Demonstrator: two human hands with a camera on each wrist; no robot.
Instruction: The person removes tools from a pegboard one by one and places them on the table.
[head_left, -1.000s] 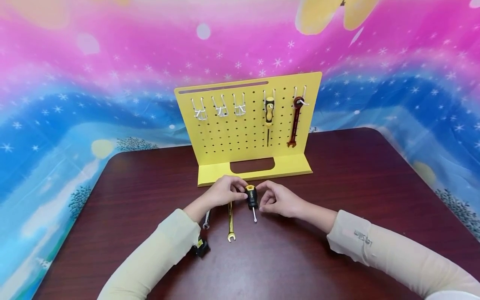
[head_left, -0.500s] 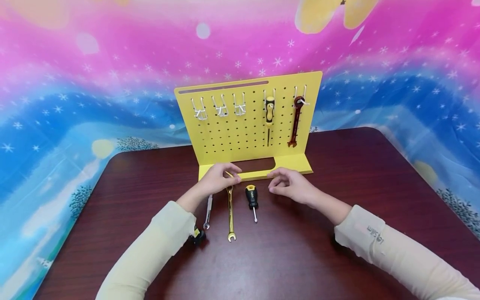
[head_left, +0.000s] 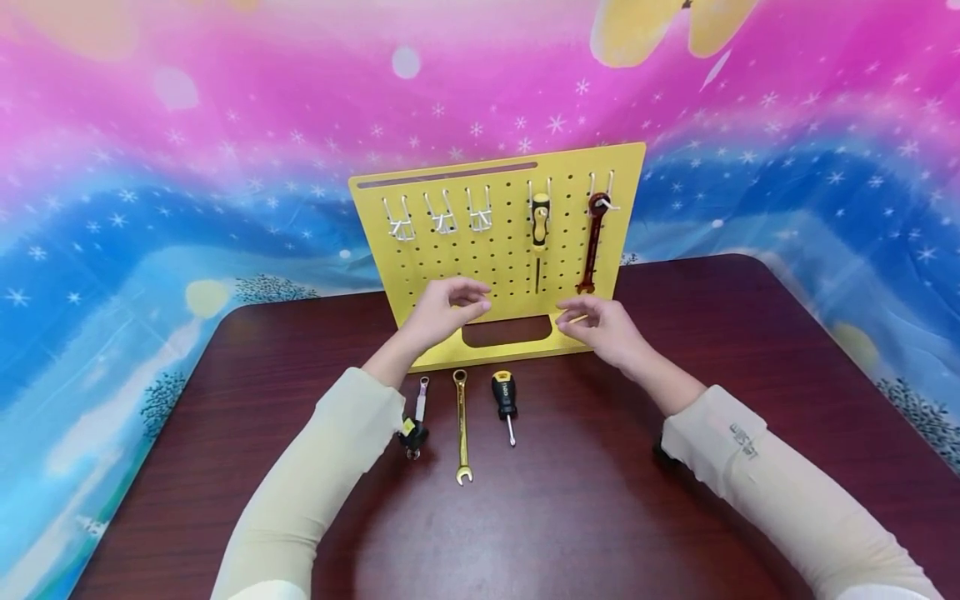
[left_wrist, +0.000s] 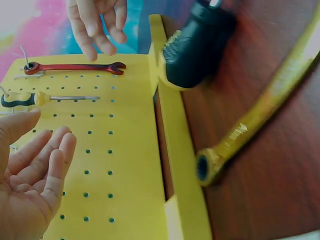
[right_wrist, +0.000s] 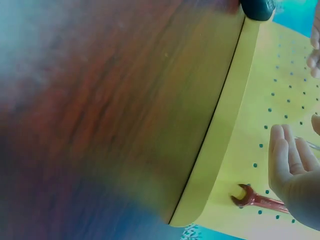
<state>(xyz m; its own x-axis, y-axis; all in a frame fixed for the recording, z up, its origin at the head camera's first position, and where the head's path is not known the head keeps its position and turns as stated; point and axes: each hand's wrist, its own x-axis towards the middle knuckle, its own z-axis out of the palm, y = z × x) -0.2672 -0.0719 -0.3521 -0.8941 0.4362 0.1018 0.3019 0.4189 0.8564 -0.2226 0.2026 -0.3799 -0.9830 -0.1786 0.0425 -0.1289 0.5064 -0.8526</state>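
- Pegboard stands at twelve o'clock, just beyond left hand and right hand.
- Both hands: fingers loosely curved, thumbs apart from fingertips.
- Red wrench hangs at right hand's twelve o'clock.
- Gold wrench lies at left hand's six, stubby screwdriver at five.

Best I could read was the upside-down print on the sleeve behind the right hand, pretty sure it ended in "slim". Lettering on the black-and-yellow screwdriver and gold wrench, both nearer the person than the hands, was too small or blurry.
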